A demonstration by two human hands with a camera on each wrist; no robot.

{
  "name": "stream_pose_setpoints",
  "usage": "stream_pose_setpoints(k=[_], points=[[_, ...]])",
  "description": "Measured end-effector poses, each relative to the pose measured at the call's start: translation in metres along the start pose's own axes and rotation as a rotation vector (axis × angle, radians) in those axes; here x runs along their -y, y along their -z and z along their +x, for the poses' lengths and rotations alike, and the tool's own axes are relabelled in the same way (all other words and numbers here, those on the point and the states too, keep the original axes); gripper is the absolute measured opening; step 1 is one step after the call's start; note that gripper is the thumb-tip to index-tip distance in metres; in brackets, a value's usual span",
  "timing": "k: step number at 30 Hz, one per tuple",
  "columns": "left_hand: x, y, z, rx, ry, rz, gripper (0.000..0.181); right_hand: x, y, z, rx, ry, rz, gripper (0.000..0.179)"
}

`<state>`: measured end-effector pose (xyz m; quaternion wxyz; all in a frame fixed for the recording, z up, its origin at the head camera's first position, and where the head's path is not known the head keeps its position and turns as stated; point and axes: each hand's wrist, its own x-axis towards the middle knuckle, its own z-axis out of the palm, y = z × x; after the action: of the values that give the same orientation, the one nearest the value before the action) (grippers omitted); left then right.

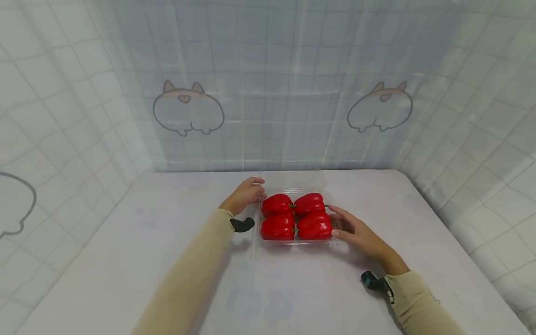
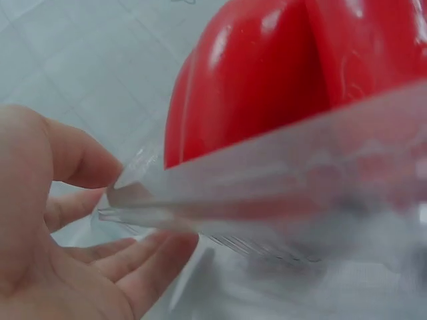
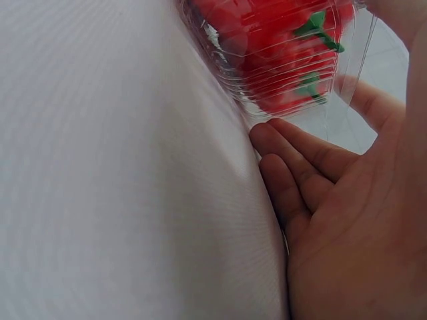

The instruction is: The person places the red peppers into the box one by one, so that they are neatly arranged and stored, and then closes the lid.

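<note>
Several red bell peppers [image 1: 278, 228] with green stems lie in two rows in a clear plastic clamshell box [image 1: 298, 242] on the table. My left hand [image 1: 248, 194] is at the box's left back corner. In the left wrist view, its fingers [image 2: 157, 267] curl below the clear rim while another digit presses the corner from above. At the box's right end, my right hand [image 1: 356, 232] grips the edge with thumb and index finger. The right wrist view shows its lower fingers [image 3: 293, 180] bent near the tabletop, beside the ribbed wall.
The box's clear lid [image 1: 293, 178] stands open behind the peppers. A white table [image 1: 167, 251] spreads around it, with grid-patterned curtains [image 1: 284, 56] at the back and sides. Dark devices [image 1: 243, 225] are strapped on both wrists.
</note>
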<state>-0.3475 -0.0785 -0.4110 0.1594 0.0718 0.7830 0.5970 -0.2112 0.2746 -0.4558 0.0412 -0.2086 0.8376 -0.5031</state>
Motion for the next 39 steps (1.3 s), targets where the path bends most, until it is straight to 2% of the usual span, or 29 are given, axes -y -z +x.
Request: stream_pose_setpoints(k=[7,11,14,18,21,31,39], points=[[0.001,0.001,-0.002,0.004,-0.058,-0.045,0.059,0.003,0.000,-0.002,-0.013,-0.001,-0.015,0.075],[0.004,0.003,-0.005,-0.024,-0.084,-0.002,0.065,0.002,-0.001,-0.001,-0.001,0.005,-0.001,0.073],[0.003,0.003,-0.007,-0.053,-0.131,0.014,0.068,0.002,-0.001,0.000,0.005,0.005,0.005,0.072],[-0.002,0.002,-0.005,-0.094,-0.221,-0.020,0.073,0.004,-0.001,0.000,0.002,0.000,0.001,0.072],[-0.006,0.003,-0.006,-0.125,-0.255,-0.042,0.072,0.004,-0.001,-0.001,-0.003,-0.007,-0.007,0.073],[-0.017,0.006,-0.008,-0.165,-0.222,-0.125,0.051,0.002,0.000,-0.002,-0.008,0.000,-0.020,0.073],[-0.025,0.006,-0.010,-0.153,-0.178,-0.220,0.050,0.002,0.000,-0.001,-0.004,0.003,-0.003,0.072]])
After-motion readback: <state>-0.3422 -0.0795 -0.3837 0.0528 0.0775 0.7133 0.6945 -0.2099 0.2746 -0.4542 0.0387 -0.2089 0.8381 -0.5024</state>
